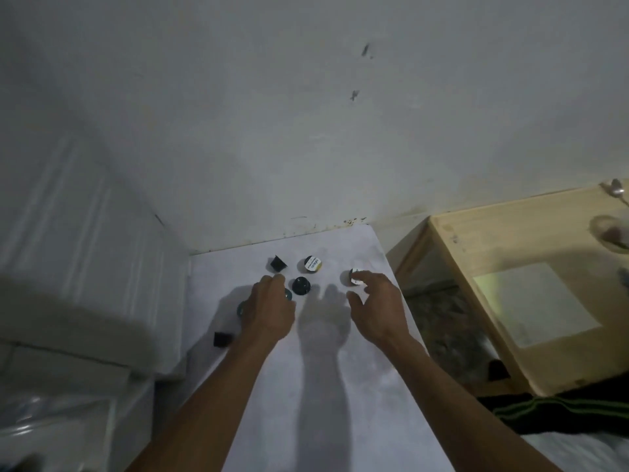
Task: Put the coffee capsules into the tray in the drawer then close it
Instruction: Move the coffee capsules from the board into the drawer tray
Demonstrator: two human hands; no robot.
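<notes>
On the white counter, 1 dark capsule lies at the left edge. Past it, the left hand curls over teal capsules; whether it grips them I cannot tell. The right hand is spread, its forefinger touching a white-lidded capsule near the right edge. Toward the far edge sit 3 more capsules.

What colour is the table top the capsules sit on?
White, seen in the head view: the table top under the coffee capsules.
</notes>
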